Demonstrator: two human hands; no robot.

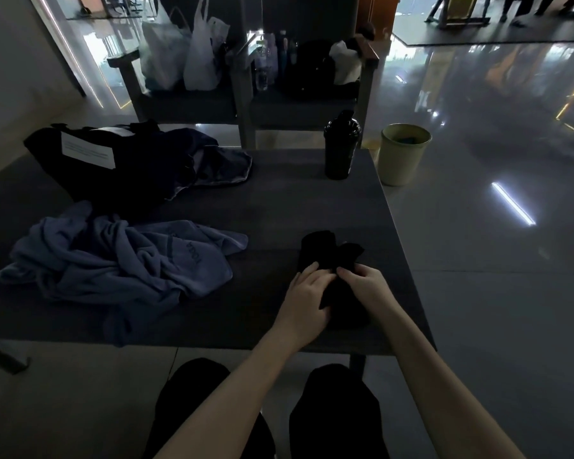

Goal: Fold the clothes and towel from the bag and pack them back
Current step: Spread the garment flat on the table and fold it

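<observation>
A small black garment (325, 250) lies bunched near the table's right front corner. My left hand (304, 298) grips its near left part, fingers curled into the cloth. My right hand (365, 281) pinches the cloth beside it, fingertips pointing left. A crumpled blue-grey towel (123, 260) is spread over the left front of the dark table (279, 200). At the back left sits a dark bag (113, 164) with a white label, and a dark blue cloth (219, 164) spills out of its right side.
A black shaker bottle (340, 144) stands at the table's far right edge. A pale green bin (403, 154) sits on the floor just beyond it. Chairs (246, 104) loaded with plastic bags and bottles stand behind the table. My knees are under the front edge.
</observation>
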